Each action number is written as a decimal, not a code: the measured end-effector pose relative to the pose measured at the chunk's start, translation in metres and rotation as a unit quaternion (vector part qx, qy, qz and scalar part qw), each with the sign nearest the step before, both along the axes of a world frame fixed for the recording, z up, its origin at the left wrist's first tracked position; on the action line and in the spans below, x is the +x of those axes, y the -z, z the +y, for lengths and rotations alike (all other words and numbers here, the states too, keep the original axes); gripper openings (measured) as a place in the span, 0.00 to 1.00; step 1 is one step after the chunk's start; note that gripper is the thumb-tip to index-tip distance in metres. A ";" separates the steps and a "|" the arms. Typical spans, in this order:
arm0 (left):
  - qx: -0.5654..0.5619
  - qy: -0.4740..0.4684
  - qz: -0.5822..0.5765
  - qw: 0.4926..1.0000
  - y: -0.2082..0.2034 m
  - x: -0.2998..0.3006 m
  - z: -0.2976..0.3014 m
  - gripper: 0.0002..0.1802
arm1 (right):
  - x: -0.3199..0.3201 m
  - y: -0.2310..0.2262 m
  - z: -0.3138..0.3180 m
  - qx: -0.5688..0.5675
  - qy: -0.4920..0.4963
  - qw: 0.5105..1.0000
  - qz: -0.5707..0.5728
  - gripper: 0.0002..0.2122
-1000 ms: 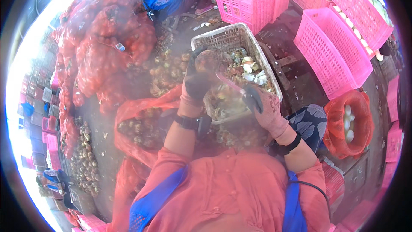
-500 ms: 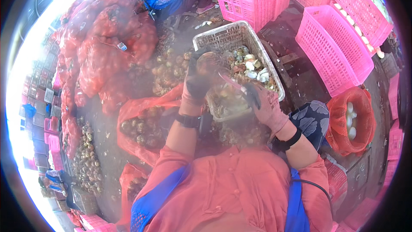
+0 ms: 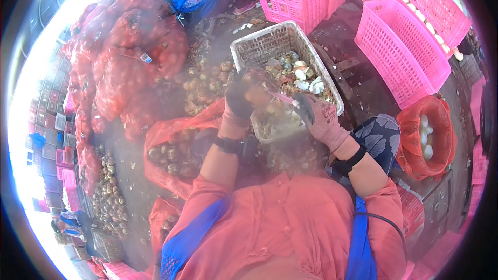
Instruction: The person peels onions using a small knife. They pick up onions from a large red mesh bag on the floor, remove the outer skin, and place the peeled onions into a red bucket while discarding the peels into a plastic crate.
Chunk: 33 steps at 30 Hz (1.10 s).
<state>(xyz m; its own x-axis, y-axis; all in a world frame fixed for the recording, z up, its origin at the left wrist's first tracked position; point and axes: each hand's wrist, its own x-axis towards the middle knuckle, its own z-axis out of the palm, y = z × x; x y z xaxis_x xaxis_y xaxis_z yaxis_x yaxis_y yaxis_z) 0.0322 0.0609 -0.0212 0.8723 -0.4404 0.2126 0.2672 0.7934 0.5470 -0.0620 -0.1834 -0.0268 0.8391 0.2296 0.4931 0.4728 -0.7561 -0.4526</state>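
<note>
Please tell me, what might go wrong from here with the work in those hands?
The knife in the right hand points toward the left hand, so a slip could cut it. The onion, blurred in the left hand, might slip and drop into the crate below.

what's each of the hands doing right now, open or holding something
Left hand: closed around a brownish onion, blurred.
Right hand: closed on a slim knife-like tool.
</note>
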 end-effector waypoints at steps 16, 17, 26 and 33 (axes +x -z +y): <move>0.035 -0.002 0.045 0.998 -0.006 -0.012 -0.013 0.29 | -0.016 0.003 -0.010 0.011 0.026 0.994 0.106 0.17; 0.185 -0.105 -0.067 0.975 -0.017 -0.017 -0.020 0.30 | -0.018 0.013 -0.012 0.037 0.046 0.987 0.149 0.17; 0.071 -0.012 0.047 0.996 0.009 -0.007 -0.013 0.32 | -0.008 -0.032 -0.016 -0.051 -0.005 0.992 0.115 0.17; 0.224 -0.126 -0.095 0.962 0.005 -0.013 -0.008 0.36 | -0.025 -0.022 -0.005 0.063 0.022 0.989 0.130 0.14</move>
